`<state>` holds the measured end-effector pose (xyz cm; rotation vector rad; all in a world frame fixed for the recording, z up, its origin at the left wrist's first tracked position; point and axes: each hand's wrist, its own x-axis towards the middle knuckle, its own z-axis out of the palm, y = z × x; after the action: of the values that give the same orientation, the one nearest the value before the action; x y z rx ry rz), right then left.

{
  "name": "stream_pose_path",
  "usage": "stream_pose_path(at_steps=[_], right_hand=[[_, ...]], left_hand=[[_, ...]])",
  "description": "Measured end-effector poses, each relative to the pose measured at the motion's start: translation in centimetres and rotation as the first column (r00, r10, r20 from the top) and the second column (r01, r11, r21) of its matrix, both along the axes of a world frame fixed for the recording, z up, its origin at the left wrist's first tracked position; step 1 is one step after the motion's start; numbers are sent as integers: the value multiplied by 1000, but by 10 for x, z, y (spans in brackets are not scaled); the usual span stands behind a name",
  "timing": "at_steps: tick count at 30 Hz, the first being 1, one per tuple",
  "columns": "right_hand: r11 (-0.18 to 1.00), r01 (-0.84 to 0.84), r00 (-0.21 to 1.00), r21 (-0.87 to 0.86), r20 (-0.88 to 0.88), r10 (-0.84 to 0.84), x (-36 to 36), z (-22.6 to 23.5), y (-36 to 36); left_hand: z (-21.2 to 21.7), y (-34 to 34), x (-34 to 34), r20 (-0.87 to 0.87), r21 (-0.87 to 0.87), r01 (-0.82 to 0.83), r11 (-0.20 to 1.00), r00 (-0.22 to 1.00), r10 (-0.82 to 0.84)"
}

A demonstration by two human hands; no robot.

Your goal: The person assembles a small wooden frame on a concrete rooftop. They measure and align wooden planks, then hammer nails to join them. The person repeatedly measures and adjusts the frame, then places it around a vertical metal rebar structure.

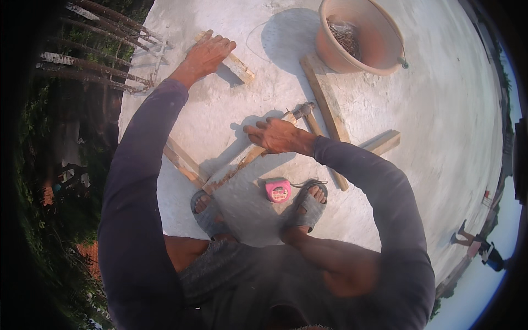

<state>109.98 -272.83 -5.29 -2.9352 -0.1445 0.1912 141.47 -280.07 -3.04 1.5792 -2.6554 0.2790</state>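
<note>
My left hand point(206, 54) reaches far forward and grips a short wooden block point(237, 66) lying on the pale concrete slab. My right hand point(276, 135) rests on a long wooden batten point(242, 162) that runs diagonally toward my left foot, and it seems to hold a hammer point(303, 111) whose metal head shows just beyond the fingers. A pink tape measure point(278, 190) lies between my sandalled feet.
A tan plastic bucket point(379, 52) holding rusty nails or wire stands ahead on the right. More wooden strips point(325, 104) lie around it. Rusty rebar point(93, 60) juts out past the slab's left edge. A distant person point(473, 242) is at lower right.
</note>
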Motion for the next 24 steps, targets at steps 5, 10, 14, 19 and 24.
stream_pose_path(at_steps=[5,10,14,19,24], right_hand=[[998,-33,999,-55,26,35,5,11,-6],[996,61,998,69,-18,-60,11,36,-16],[955,246,961,166,89,-263,-8,54,-8],[876,439,889,201,46,-456,-64,63,10],[576,779,585,246,46,-810,-162,60,12]], left_hand=[[23,21,12,-21,337,-268,902,956,292],[20,41,-8,-169,674,-400,622,736,656],[2,68,-2,-304,770,-190,609,729,613],[-9,84,1,-227,720,-299,627,751,620],[-4,84,-12,-244,775,-334,537,625,742]])
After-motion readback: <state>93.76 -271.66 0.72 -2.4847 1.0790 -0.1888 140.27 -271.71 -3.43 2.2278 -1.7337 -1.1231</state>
